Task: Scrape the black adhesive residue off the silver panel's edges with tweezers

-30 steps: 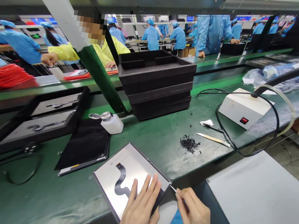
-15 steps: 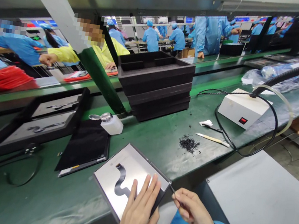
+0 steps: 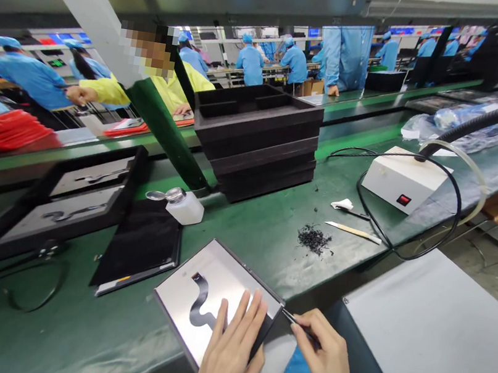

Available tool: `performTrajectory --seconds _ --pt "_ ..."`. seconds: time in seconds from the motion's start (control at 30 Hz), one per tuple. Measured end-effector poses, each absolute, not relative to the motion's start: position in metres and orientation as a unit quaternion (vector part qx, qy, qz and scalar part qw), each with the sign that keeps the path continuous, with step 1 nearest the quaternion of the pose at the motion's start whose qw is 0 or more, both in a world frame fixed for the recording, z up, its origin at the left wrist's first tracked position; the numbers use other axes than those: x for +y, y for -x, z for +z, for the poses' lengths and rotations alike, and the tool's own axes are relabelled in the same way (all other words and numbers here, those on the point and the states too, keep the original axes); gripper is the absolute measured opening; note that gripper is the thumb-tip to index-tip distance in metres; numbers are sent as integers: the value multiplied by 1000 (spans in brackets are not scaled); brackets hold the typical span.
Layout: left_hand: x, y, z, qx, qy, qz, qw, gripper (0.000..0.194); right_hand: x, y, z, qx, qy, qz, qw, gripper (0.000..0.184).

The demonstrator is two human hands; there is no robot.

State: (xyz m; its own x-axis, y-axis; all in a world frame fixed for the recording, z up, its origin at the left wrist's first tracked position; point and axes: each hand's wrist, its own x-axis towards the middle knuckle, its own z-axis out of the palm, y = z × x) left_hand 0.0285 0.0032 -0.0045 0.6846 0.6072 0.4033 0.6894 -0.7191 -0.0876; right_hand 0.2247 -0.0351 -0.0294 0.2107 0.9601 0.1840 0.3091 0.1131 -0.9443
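A display panel (image 3: 183,298) lies with its silver back up at the bench's front edge, a dark wavy flex cable (image 3: 199,307) running across it. My left hand (image 3: 232,343) rests flat on the panel, fingers stretched out. Beyond the panel's right corner, my right hand (image 3: 322,353) pinches a pair of dark tweezers (image 3: 300,326), whose tips touch that corner. What the tips grip there is too small to tell. Dark screens (image 3: 141,245) lie stacked left of the panel, and a white dispenser bottle (image 3: 186,207) with its metal lid up stands beside them.
Black scraps (image 3: 313,240) lie on the green bench (image 3: 243,226) near a pale-handled knife (image 3: 354,231). Black trays (image 3: 255,144) are stacked behind. A white box (image 3: 406,182) with a hose and looping cable stands right. Another tray (image 3: 31,235) holds panels. Co-workers sit beyond.
My right hand has shifted slightly right and turned, so more of the tweezers shows. My left hand and the panel stay in place. A co-worker's raised arm at the back is no longer visible.
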Motion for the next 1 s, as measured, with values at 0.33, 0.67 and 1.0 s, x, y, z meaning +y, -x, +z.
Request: performTrajectory --seconds 0.33,0.67,1.0 --pt "3 -31 -2 -362 907 -189 109 64 -34 -223 -29 -585 596 246 491 19" --pt "2 -31 -4 -368 904 -197 90 67 -33 -220 -25 -576 598 244 501 24" --pt "-3 -38 -7 -400 886 -221 71 67 -13 -227 -25 -225 482 708 464 46"
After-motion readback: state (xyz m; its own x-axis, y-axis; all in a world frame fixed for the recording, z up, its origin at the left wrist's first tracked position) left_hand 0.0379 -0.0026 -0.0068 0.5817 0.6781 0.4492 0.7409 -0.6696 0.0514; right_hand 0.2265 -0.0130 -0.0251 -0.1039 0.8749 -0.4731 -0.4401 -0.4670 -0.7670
